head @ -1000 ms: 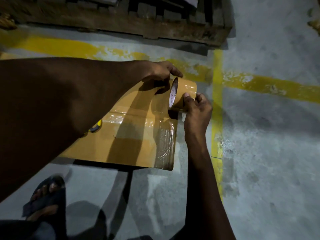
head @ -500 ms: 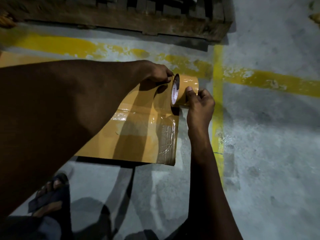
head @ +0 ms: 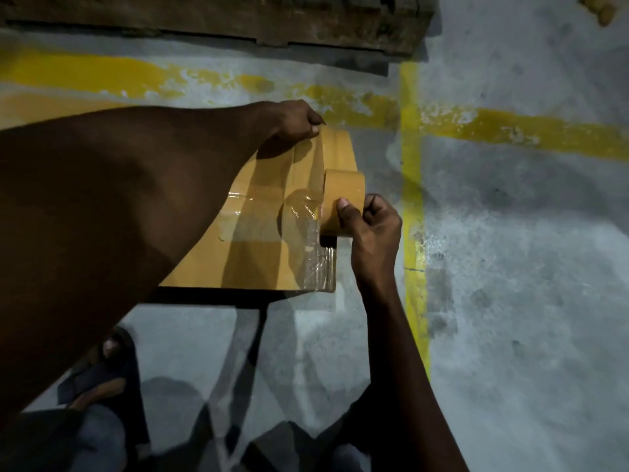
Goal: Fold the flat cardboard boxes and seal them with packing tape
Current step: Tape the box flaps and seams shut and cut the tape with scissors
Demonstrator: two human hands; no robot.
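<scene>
Head view: your left hand [head: 296,120] pinches the tape [head: 318,158] at the box's [head: 252,264] far corner. Your right hand [head: 374,229] grips the roll [head: 342,199] at its 5 o'clock, tape running 12-to-6.

A single wide-angle view from the person's head looks steeply down and a little forward at the concrete floor [head: 510,267]. It sits close: the left hand [head: 296,119] reaches in from 9 o'clock, the right hand [head: 374,229] from 6 o'clock, both at the cardboard box [head: 258,260] near centre. A wooden pallet [head: 238,15] borders 12 o'clock.
</scene>
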